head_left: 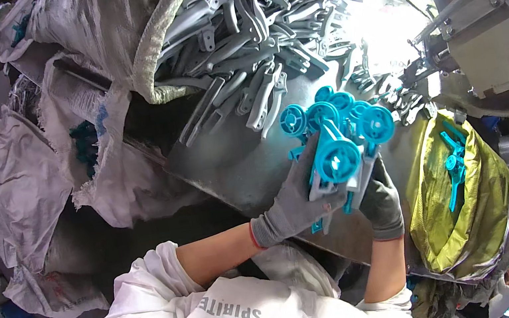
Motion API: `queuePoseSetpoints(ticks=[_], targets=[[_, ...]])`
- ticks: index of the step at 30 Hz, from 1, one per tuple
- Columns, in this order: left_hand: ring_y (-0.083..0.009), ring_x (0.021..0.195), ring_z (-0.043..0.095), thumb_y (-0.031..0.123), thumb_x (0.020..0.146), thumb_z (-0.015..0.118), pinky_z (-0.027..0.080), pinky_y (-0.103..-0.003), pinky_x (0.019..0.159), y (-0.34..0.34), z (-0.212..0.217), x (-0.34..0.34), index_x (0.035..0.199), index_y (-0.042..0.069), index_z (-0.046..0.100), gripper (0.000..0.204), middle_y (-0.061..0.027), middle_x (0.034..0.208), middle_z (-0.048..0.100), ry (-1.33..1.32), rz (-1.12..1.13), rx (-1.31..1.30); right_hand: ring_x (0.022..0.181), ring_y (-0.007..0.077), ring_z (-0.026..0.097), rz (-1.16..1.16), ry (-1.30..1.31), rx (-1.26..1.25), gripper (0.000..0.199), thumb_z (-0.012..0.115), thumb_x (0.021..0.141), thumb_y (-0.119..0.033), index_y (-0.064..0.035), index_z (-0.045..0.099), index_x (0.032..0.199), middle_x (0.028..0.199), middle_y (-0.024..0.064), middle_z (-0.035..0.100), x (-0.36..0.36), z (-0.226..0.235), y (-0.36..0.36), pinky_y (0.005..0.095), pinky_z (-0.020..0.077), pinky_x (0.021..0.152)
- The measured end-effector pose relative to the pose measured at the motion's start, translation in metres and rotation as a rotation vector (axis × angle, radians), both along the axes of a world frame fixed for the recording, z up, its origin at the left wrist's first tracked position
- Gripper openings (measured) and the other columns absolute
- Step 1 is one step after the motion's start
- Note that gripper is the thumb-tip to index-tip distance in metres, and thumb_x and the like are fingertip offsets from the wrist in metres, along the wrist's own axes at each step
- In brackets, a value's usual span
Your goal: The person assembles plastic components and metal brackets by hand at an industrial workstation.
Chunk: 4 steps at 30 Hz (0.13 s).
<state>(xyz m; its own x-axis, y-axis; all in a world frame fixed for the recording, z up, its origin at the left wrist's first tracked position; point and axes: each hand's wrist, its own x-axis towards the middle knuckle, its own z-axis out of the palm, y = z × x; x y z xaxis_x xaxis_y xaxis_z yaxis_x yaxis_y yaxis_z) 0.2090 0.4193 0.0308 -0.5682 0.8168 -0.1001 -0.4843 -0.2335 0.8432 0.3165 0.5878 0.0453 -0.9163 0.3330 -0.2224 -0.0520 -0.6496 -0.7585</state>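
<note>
In both my gloved hands, in front of my chest and above the metal table (208, 183), is a bundle of teal and grey plastic parts (338, 162). Round spoked teal ends point up and away from me, and grey arms run down between my palms. From the left side my left hand (292, 200) is closed round the lower part of the bundle, its thumb hidden behind the teal pieces. Along the right side my right hand (383, 201) grips too, its fingers partly covered by the parts. How many pieces the bundle holds I cannot tell.
A big heap of grey lever-shaped parts (254, 37) spills from a white woven sack (147, 62) onto the table. To the right a yellow-green sack (495, 186) holds teal parts (455, 169). More woven sacks (23, 184) stand left; machinery (486, 53) is at far right.
</note>
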Motion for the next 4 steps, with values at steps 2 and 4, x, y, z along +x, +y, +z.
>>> queuePoseSetpoints(ticks=[2, 4], targets=[[-0.0259, 0.127, 0.038, 0.024, 0.073, 0.076, 0.034, -0.038, 0.103, -0.004, 0.000, 0.006, 0.145, 0.006, 0.012, 0.098, -0.0159, 0.141, 0.033, 0.339, 0.150, 0.096, 0.122, 0.0285, 0.046, -0.075, -0.124, 0.048, 0.082, 0.071, 0.077, -0.016, -0.0049, 0.023, 0.143, 0.140, 0.0143, 0.037, 0.019, 0.011, -0.006, 0.0450, 0.0374, 0.102], [-0.0339, 0.127, 0.037, 0.028, 0.070, 0.078, 0.034, -0.040, 0.102, -0.012, 0.005, 0.016, 0.146, 0.007, 0.014, 0.102, -0.0166, 0.141, 0.033, 0.369, 0.278, 0.120, 0.120, 0.0282, 0.047, -0.168, -0.221, 0.014, 0.080, 0.070, 0.078, -0.016, -0.0052, 0.024, 0.142, 0.139, 0.0149, 0.039, 0.002, 0.004, -0.021, 0.0459, 0.0375, 0.102]])
